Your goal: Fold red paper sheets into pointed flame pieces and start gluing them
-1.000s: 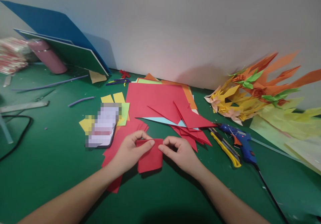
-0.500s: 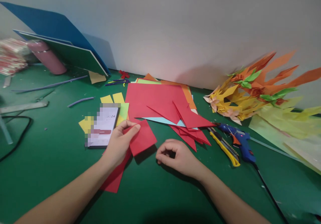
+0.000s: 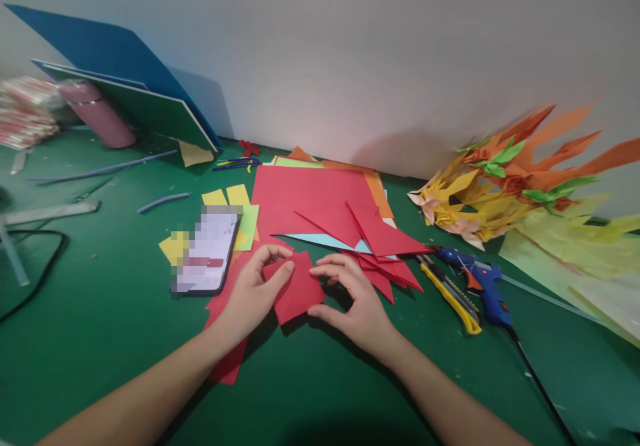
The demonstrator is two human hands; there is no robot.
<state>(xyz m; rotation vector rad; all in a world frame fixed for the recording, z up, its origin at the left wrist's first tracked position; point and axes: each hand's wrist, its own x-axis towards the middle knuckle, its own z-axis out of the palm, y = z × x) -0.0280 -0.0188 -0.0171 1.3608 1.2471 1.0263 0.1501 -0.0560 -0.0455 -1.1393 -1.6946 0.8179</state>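
Observation:
In the head view a small red paper square (image 3: pixel 299 293) is held above the table, tilted with one corner toward me. My left hand (image 3: pixel 257 289) pinches its left side, thumb on top. My right hand (image 3: pixel 353 296) is at the square's right corner, thumb and fingers spread apart; whether the fingertips touch the paper I cannot tell. Beneath my left forearm lies a strip of red paper (image 3: pixel 231 366), partly covered. Beyond my right hand are several folded red paper pieces (image 3: pixel 383 276), pointed and overlapping, by a large red sheet (image 3: pixel 310 196).
A phone (image 3: pixel 213 246) lies left over yellow and green paper bits. Right are a yellow cutter knife (image 3: pixel 453 299), a blue glue gun (image 3: pixel 487 286) with its cord, and paper flowers (image 3: pixel 505 173). A pink bottle (image 3: pixel 100 113) leans by boards (image 3: pixel 110 53) at back left.
My right hand has opened its curled fingers and moved up to the red square's right side. My left hand has shifted the square slightly right and down. The phone's display differs.

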